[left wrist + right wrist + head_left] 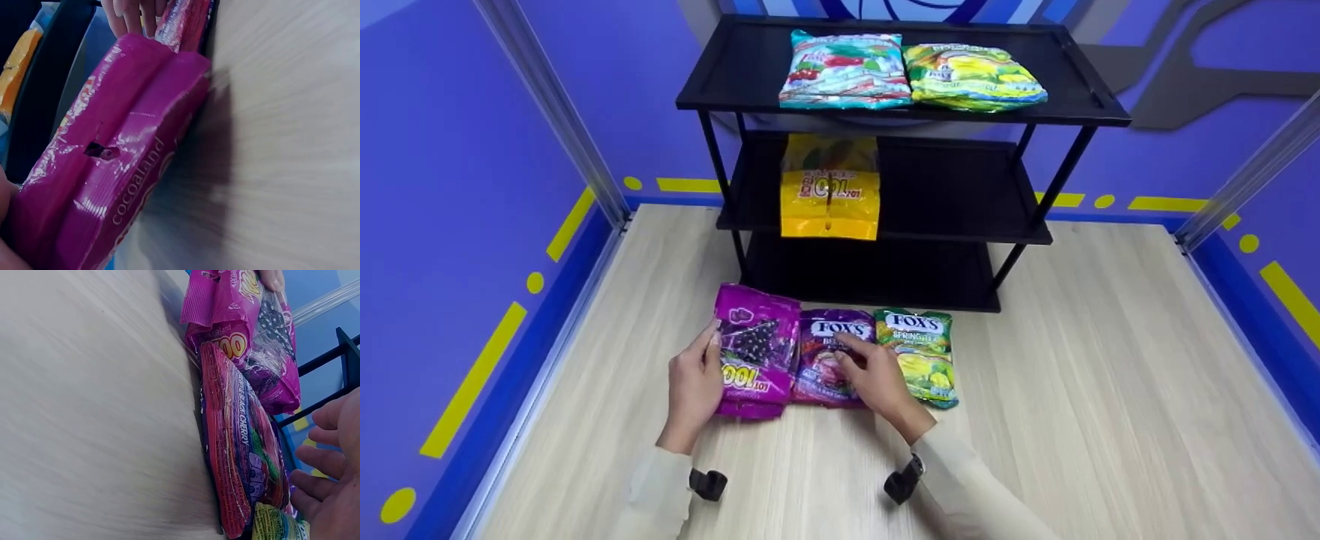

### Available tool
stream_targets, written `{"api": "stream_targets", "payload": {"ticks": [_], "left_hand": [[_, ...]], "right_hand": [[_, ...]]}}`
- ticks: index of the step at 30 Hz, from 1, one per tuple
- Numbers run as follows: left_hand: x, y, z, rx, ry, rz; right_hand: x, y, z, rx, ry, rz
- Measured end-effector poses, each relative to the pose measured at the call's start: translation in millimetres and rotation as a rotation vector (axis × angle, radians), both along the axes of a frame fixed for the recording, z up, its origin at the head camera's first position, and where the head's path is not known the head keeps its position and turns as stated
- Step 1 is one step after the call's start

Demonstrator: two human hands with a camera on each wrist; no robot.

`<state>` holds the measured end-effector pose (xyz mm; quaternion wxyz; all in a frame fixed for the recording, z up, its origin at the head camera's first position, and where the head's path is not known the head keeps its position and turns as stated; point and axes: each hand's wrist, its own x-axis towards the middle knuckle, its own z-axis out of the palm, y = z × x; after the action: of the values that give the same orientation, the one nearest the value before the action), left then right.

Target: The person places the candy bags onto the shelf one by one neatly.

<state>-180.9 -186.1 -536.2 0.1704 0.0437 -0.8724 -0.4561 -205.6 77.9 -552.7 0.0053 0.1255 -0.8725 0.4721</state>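
My left hand (695,379) holds a magenta candy bag (756,349), with grapes printed on it, by its left edge. In the left wrist view the bag's end (140,140) is tilted and casts a shadow on the table. Beside it lies a purple Fox's candy bag (817,375), which the magenta bag overlaps at one side in the right wrist view. Over this purple bag is my right hand (881,379), its fingers loosely bent and holding nothing; in the right wrist view they show apart from the bag. A green Fox's bag (919,360) lies to the right.
A black three-tier shelf (960,187) stands behind the bags. Its top bears a teal candy bag (846,71) and a yellow-green one (975,75); a yellow bag (830,187) sits on the middle tier. Blue walls (457,187) enclose the wooden table (1110,375).
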Motion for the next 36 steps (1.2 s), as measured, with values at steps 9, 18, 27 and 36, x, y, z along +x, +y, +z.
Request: {"api": "stream_targets", "payload": {"ticks": [9,18,27,36], "left_hand": [[9.9,7.6,14.6,0.016,0.056,-0.026],[17.3,19.9,29.2,0.067,0.107,-0.06],[20.8,35.1,34.3,0.141,0.113,-0.084],[21.3,52.5,25.5,0.18,0.125,-0.093]], "right_hand": [[3.4,-2.7,2.5,-0.031,-0.012,0.007],[7.6,-7.8,3.5,-0.253,-0.124,0.068],[15.0,-13.1,7.1,-0.259,-0.232,0.074],[27.6,-22.3,10.2,-0.358,-0.362,-0.015]]}}
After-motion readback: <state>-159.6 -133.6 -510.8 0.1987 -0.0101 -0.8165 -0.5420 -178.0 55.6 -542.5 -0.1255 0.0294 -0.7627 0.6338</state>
